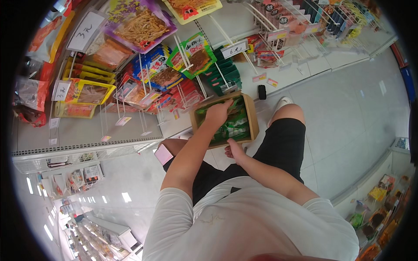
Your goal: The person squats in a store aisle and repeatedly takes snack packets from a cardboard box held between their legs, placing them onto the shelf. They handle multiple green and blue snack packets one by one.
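A cardboard box (253,122) with several green plastic packets (237,123) inside stands before me, between my knees and a store shelf. My left hand (218,113) reaches over the box's left side, fingertips on the packets near the far corner; whether it grips one is hidden. My right hand (235,152) is at the near edge of the box, thumb up against the rim and fingers curled. From this view I cannot tell if it holds the cardboard.
Snack packets hang on metal hooks above the box, among them a green-edged packet (192,55) and dark green packets (225,76). A small black object (262,92) lies on the shelf's bottom ledge. A pink phone-like object (164,155) rests on my left thigh. More shelving (375,173) stands at right.
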The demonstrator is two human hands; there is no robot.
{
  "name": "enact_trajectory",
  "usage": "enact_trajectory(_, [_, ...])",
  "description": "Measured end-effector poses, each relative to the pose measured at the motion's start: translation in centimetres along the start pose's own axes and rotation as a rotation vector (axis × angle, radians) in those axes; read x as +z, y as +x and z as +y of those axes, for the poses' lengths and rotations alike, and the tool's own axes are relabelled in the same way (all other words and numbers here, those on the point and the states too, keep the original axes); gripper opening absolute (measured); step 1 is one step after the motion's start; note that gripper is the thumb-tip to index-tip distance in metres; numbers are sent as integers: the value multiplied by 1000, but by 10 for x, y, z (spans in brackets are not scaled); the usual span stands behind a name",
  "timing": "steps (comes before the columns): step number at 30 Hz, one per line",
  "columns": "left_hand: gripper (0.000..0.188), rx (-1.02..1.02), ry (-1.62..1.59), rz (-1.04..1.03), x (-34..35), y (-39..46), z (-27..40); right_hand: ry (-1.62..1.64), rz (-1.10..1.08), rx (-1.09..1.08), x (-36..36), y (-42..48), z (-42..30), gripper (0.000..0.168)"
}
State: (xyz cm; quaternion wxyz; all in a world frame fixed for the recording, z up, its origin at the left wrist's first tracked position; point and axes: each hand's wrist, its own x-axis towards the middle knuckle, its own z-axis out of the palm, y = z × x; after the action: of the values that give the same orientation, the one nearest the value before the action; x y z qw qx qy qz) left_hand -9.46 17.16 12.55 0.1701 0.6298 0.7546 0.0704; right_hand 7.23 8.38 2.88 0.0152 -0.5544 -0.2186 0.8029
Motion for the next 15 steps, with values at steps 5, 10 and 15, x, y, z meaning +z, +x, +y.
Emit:
enact_trajectory(5, [31, 97, 214, -129, -3, -4, 16, 26, 16, -9, -1, 1, 1, 49])
enact_trajectory(10, [23, -1, 298, -263, -1, 17, 31, 9, 13, -6, 0, -5, -3, 49])
enact_trajectory(15, [28, -116, 132, -421, -3, 29, 42, 12, 0, -6, -3, 1, 0, 48])
